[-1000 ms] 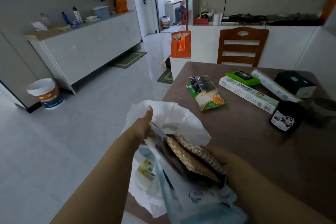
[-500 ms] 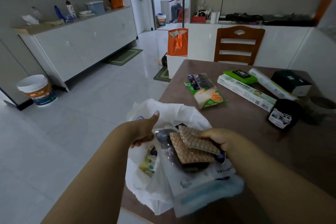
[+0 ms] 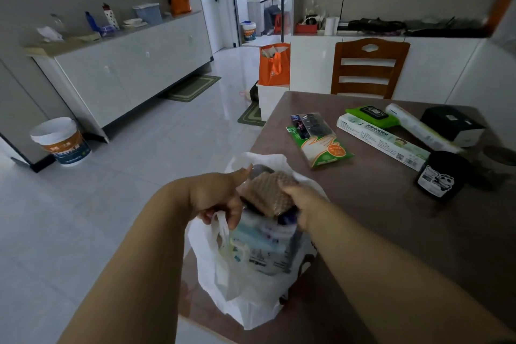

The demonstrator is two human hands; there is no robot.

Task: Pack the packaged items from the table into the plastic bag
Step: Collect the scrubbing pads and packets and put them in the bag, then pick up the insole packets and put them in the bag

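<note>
Partway done: the plastic bag (image 3: 251, 288) at lower centre of the frame already holds several packets. Left hand (image 3: 217, 198) pinches its handle; right hand (image 3: 300, 201) grips a brown packet (image 3: 268, 193) at the mouth. Glove packet (image 3: 325, 148) and long box (image 3: 382, 138) remain on the counter (image 3: 377, 218).

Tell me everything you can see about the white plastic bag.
The plastic bag is thin, white, crinkled and translucent, standing open-mouthed at the table's near corner, its bottom overhanging the edge. The left hand grips one handle loop, holding the mouth open. The right hand pushes a brown textured pack in on top of blue-and-white packages showing through the wall.
</note>
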